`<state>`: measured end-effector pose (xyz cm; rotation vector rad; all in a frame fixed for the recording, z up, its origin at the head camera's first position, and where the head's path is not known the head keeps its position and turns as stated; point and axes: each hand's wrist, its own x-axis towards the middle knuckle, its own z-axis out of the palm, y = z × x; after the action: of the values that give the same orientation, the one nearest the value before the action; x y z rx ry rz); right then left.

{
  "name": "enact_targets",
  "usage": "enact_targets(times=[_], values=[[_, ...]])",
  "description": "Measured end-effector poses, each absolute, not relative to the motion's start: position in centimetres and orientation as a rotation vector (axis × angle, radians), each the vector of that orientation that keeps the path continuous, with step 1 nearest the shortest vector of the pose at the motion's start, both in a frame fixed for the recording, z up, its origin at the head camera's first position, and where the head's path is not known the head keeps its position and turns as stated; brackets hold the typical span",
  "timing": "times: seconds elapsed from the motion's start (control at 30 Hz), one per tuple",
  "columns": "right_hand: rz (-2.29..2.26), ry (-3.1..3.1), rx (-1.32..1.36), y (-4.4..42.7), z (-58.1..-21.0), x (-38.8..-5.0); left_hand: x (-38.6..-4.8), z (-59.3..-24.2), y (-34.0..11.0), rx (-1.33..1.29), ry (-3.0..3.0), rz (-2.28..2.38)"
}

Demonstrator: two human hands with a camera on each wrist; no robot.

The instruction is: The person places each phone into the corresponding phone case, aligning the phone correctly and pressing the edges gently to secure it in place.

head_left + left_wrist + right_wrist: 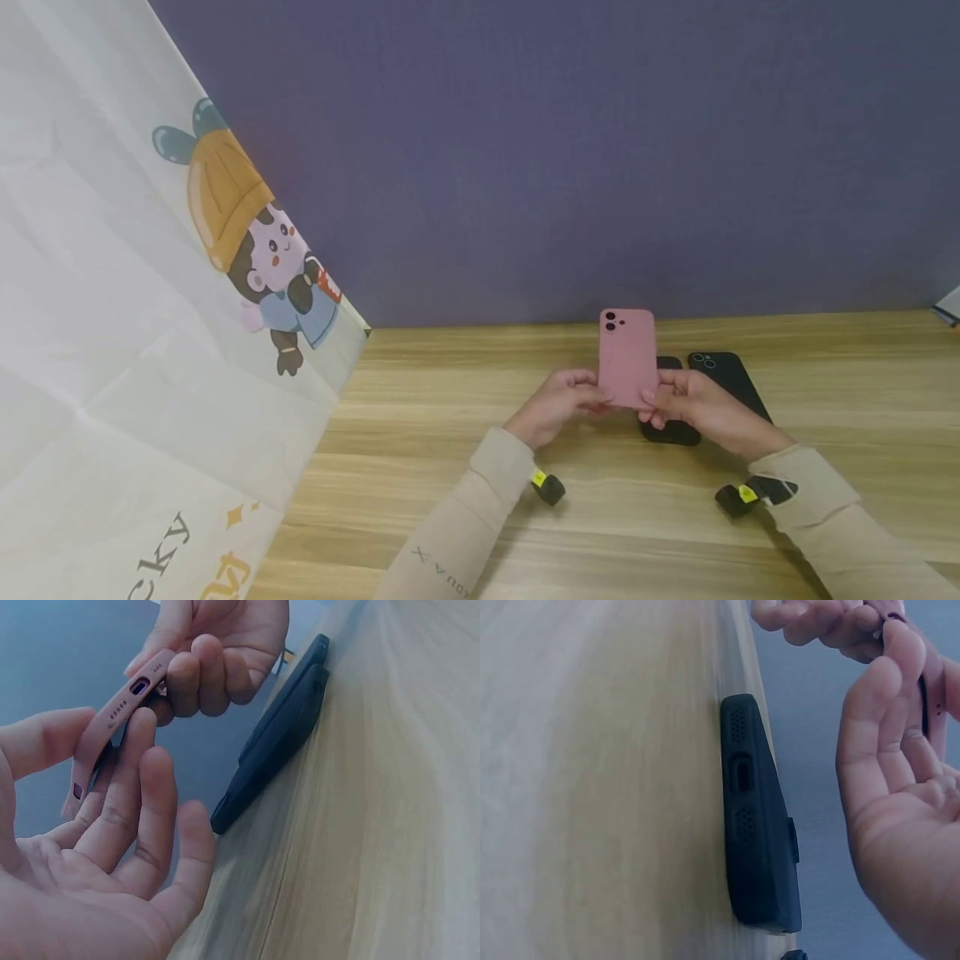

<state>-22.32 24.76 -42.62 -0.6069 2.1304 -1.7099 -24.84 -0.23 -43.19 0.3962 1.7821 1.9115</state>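
Observation:
A pink phone case (628, 354) is held upright above the table, its back with the camera cutouts facing up the head view. My left hand (553, 407) pinches its lower left corner, and my right hand (708, 410) pinches the lower right corner. The left wrist view shows the bottom edge of the case (120, 709), with a port opening and small holes. Something dark shows behind that edge; whether it is a phone cannot be told. Behind the right hand lie a black phone or case with camera lenses (726, 377) and a second dark one (675, 432), partly covered.
The wooden table (420, 433) meets a dark blue-grey panel (525, 167) at the back. A white sheet with a cartoon figure (277, 258) hangs on the left. In the right wrist view, a black case (754, 817) with a port opening lies close by the right hand.

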Motion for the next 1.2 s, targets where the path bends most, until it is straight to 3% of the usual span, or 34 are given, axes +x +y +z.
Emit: enact_targets(times=[1.2], values=[[-1.521,2.072,-0.636,23.5,-42.3,-21.8,-25.1,-43.2,-0.5,0.188,1.874,2.049]])
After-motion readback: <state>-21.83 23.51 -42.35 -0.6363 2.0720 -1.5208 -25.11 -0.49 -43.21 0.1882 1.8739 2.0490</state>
